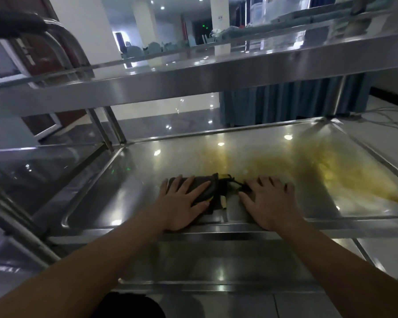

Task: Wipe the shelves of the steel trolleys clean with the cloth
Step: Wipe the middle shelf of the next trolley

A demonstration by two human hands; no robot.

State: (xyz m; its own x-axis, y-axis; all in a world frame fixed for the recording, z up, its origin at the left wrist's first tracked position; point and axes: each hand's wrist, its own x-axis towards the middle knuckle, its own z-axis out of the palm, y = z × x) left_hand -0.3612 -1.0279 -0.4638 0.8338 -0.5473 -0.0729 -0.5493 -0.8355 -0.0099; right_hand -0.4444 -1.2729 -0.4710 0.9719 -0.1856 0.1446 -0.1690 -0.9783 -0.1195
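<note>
A dark cloth point(218, 191) with yellow patches lies on the middle shelf point(147, 171) of a steel trolley, near its front edge. My left hand point(182, 203) presses flat on the cloth's left part, fingers straight and spread. My right hand point(271, 203) lies flat beside it, fingers spread, covering the cloth's right end. A yellowish smear point(331, 173) spreads over the right half of the shelf. Both forearms reach in under the top shelf point(193, 81).
The trolley's lower shelf point(216, 260) shows below my arms. A second steel trolley point(32, 171) stands at the left. A blue pleated table skirt point(285, 102) hangs behind. Cables point(391, 120) run over the floor at the right. A dark object point(129, 306) sits at the bottom edge.
</note>
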